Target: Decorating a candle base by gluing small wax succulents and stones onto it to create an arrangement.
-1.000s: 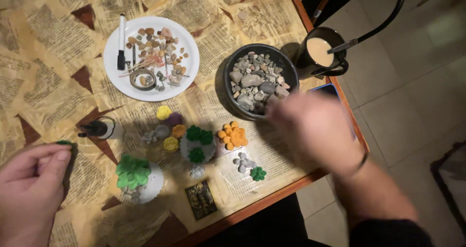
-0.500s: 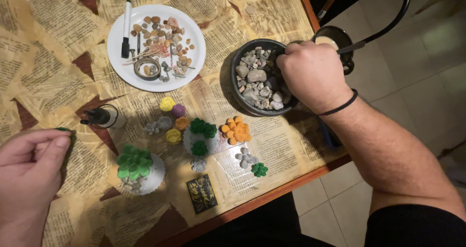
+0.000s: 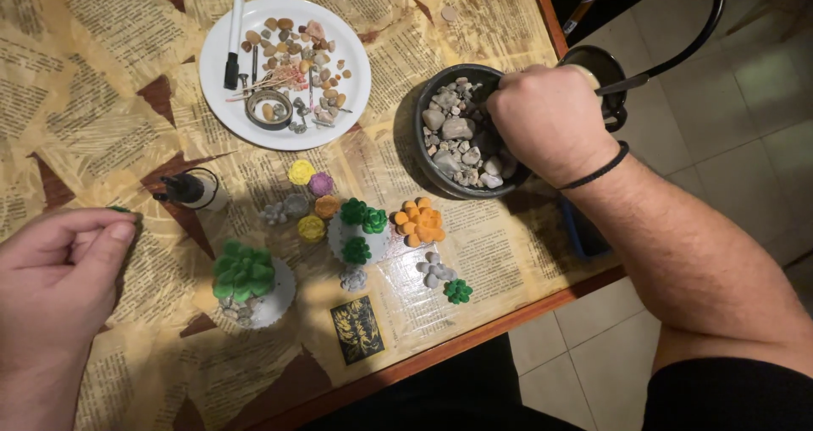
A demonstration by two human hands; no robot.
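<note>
Working step: we judge we are picking a stone; our right hand (image 3: 550, 122) is curled into the dark bowl (image 3: 423, 156) of grey pebbles (image 3: 457, 130), its grip hidden.
Left hand (image 3: 59, 266): fingertips pinched on a small green piece (image 3: 118, 210), by the table (image 3: 93, 118) edge.
Next move: calls for lifting one pebble clear without spilling others.
Count: one bowl, one white plate (image 3: 216, 101), one mug (image 3: 605, 67), one glue bottle (image 3: 193, 188), two white pots with green rosettes.
</note>
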